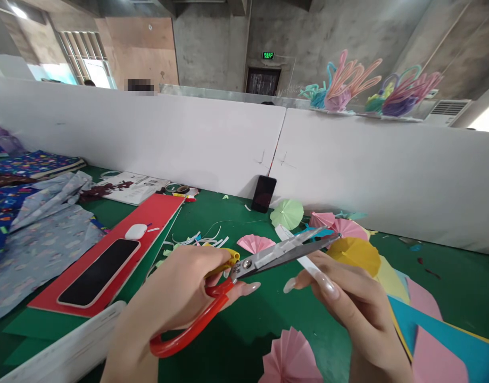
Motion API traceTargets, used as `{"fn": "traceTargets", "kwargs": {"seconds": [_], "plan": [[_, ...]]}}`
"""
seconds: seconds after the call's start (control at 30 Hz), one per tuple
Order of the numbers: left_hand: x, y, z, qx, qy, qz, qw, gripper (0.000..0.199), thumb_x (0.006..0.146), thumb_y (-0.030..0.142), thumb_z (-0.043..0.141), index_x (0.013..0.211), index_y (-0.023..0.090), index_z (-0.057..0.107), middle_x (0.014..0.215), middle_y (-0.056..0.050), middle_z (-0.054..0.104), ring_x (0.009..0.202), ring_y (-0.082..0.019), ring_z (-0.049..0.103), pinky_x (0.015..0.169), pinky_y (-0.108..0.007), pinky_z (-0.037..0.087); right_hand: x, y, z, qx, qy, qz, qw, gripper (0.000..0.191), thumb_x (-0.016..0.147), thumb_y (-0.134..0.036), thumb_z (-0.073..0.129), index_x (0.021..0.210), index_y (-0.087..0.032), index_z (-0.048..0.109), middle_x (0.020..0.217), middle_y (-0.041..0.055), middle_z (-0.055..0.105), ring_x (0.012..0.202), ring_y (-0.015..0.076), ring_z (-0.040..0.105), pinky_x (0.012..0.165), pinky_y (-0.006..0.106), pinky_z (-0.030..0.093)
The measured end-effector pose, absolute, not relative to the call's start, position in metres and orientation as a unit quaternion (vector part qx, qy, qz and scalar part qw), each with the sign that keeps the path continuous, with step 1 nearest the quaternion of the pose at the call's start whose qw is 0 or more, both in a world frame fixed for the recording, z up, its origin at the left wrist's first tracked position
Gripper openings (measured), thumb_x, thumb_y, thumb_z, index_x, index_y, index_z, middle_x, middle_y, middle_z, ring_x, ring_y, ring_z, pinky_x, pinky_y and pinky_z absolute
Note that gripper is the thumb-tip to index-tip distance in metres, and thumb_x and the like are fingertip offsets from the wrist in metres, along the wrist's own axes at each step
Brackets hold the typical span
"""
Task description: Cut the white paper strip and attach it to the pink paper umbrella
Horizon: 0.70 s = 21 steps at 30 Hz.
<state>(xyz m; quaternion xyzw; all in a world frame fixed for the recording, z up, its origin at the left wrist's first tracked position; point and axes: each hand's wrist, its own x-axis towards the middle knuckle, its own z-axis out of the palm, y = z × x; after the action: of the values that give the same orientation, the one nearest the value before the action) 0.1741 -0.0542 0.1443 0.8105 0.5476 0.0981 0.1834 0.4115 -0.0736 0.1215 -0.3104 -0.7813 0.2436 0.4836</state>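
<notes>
The left hand has its fingers wrapped around the scissors, blades slightly parted; the right hand pinches a white strip at three o'clock from the pivot. Whether the strip lies between the blades cannot be determined; it appears not yet severed. Pleating looks complete on the green paper rosette at one o'clock and pink paper fan at five. Loose strips lie on the counter at ten.

Left hand curled in grip; right hand pinching, hands apart.
</notes>
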Motion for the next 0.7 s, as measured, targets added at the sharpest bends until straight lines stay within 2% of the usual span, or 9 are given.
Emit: {"fn": "traceTargets", "kwargs": {"seconds": [0.17, 0.3, 0.43, 0.7], "plan": [[0.169, -0.055, 0.144, 0.79, 0.559, 0.125, 0.219, 0.024, 0.076, 0.044, 0.059, 0.071, 0.021, 0.058, 0.067, 0.001, 0.06, 0.055, -0.014, 0.053, 0.045, -0.022, 0.029, 0.415, -0.076, 0.122, -0.324, -0.774, 0.237, 0.489, 0.027, 0.095, -0.021, 0.04, 0.088, -0.024, 0.066, 0.062, 0.0011, 0.057, 0.056, 0.0145, 0.045, 0.055, 0.03, 0.035], [0.163, -0.057, 0.154, 0.756, 0.567, 0.166, 0.282, 0.026, 0.079, 0.045, 0.055, 0.075, 0.021, 0.061, 0.061, 0.001, 0.06, 0.051, -0.014, 0.054, 0.043, -0.02, 0.032, 0.419, -0.077, 0.121, -0.327, -0.735, 0.239, 0.544, 0.028, 0.095, -0.026, 0.042, 0.085, -0.023, 0.069, 0.053, -0.0024, 0.047, 0.045, 0.0114, 0.038, 0.053, 0.03, 0.034], [0.162, -0.058, 0.162, 0.747, 0.579, 0.138, 0.296, 0.029, 0.079, 0.048, 0.055, 0.075, 0.019, 0.06, 0.066, -0.001, 0.062, 0.053, -0.014, 0.056, 0.043, -0.02, 0.033, 0.417, -0.076, 0.118, -0.298, -0.71, 0.254, 0.585, 0.03, 0.096, -0.027, 0.042, 0.087, -0.023, 0.071, 0.055, -0.0017, 0.05, 0.04, 0.0098, 0.028, 0.051, 0.031, 0.032], [0.172, -0.058, 0.163, 0.802, 0.535, 0.093, 0.25, 0.025, 0.079, 0.042, 0.056, 0.075, 0.018, 0.06, 0.067, -0.001, 0.059, 0.056, -0.014, 0.05, 0.047, -0.021, 0.032, 0.412, -0.073, 0.113, -0.275, -0.697, 0.246, 0.615, 0.03, 0.096, -0.029, 0.042, 0.087, -0.022, 0.069, 0.048, -0.0027, 0.038, 0.044, 0.0124, 0.034, 0.05, 0.03, 0.028]]}}
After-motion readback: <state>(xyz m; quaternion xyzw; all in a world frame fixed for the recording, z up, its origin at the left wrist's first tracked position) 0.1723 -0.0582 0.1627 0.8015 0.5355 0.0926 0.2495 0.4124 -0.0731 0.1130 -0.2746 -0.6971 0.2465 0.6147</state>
